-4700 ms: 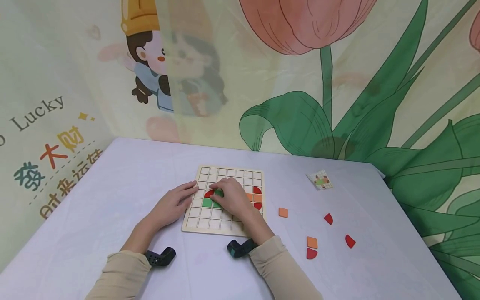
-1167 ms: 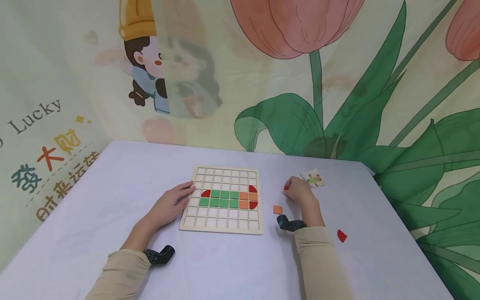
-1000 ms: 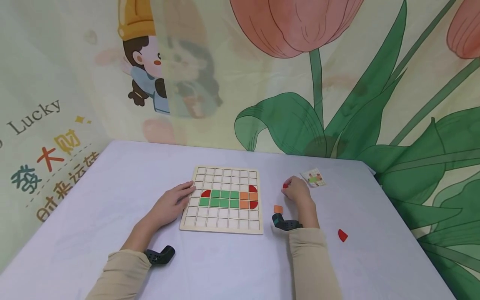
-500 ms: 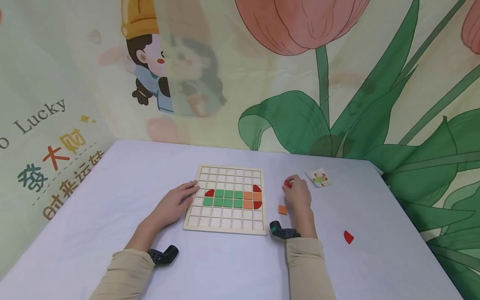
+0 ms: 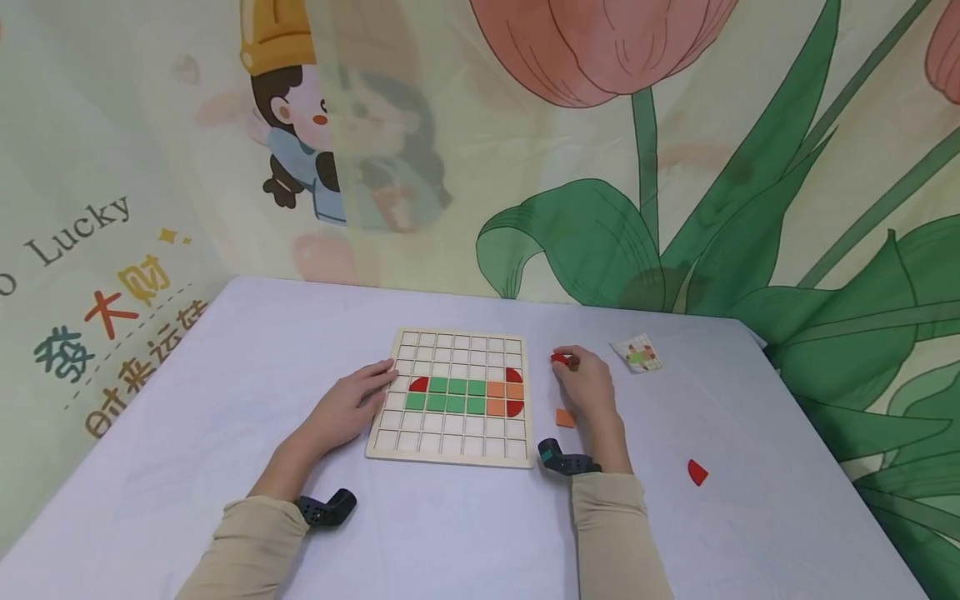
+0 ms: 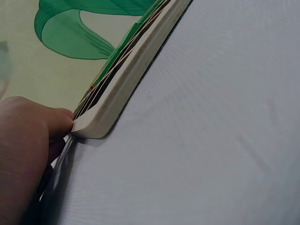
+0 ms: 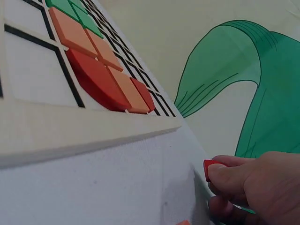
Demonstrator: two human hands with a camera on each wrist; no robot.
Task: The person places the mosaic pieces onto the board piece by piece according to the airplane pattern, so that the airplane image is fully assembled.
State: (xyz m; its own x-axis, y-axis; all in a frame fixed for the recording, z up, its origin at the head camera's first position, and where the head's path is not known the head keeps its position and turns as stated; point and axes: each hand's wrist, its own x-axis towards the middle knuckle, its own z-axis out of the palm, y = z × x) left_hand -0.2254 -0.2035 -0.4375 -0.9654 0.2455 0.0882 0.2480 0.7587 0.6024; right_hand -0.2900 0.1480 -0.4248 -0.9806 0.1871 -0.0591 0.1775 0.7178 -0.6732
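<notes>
A wooden grid board (image 5: 450, 461) lies on the table with rows of green tiles (image 5: 456, 386), some orange tiles (image 5: 496, 407) and red quarter-round tiles (image 5: 513, 375) in its cells. At the board's left edge rests my left hand (image 5: 348, 408), fingers extended; the left wrist view shows its thumb (image 6: 61, 121) touching the corner. My right hand (image 5: 588, 383) pinches a red quarter-round tile (image 7: 206, 169) between thumb and fingers, just right of the board and apart from it. Part of that tile is hidden by the fingertips.
One orange square tile (image 5: 565, 417) lies between the board and the right wrist. Farther right lies another red quarter-round tile (image 5: 697, 472). A small patterned card (image 5: 637, 353) sits behind the right hand. Each wrist wears a black camera (image 5: 327, 508).
My right hand has left the green tiles on the board and now holds a red tile, lately shifted leftward. Several loose tiles at the right have become fewer. My left hand stays at the edge.
</notes>
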